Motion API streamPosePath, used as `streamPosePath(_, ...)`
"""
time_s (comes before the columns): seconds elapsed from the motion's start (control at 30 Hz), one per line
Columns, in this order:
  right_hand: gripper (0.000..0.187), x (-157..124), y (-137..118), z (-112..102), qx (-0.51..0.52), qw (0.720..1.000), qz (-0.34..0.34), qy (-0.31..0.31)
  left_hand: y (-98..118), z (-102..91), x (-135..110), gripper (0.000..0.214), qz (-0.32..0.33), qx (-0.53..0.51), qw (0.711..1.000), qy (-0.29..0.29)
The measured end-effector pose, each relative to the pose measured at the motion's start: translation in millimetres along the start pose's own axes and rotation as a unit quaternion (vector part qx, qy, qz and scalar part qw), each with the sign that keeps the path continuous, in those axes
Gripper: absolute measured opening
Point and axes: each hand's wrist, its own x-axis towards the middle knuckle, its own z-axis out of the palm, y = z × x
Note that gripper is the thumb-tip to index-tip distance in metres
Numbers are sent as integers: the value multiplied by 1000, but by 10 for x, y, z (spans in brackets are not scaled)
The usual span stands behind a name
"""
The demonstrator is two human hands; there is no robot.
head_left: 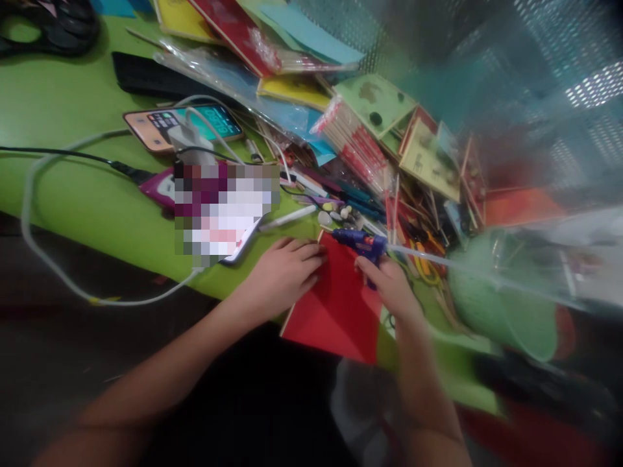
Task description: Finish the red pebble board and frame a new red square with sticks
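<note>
A red sheet of card [335, 305] lies at the near edge of the green table [73, 194], partly hanging over it. My left hand [285, 275] rests flat on the sheet's left edge, fingers stretched out and pressing down. My right hand [387, 285] is closed round the handle of a blue glue gun [360, 242], whose nozzle points left over the top of the red sheet. A clear glue stick pokes out of the gun's back, toward the right.
A phone [182, 126] with a white charger and cable [34, 214] lies at the left. Stacks of coloured card and packets [350, 130] fill the back. Scissors, pens and sticks [413, 220] clutter the right, beside a green cup [506, 305].
</note>
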Motion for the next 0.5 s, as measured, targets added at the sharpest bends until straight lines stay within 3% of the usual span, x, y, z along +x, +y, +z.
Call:
streamPosePath(0.27,48,-56,114,-57,7,999,31,9,-6,-3,-1,27,4,5,1000,5)
streamPosePath(0.5,48,-54,59,-39,11,999,28,16,-7,6,-1,27,6,0,1000,10)
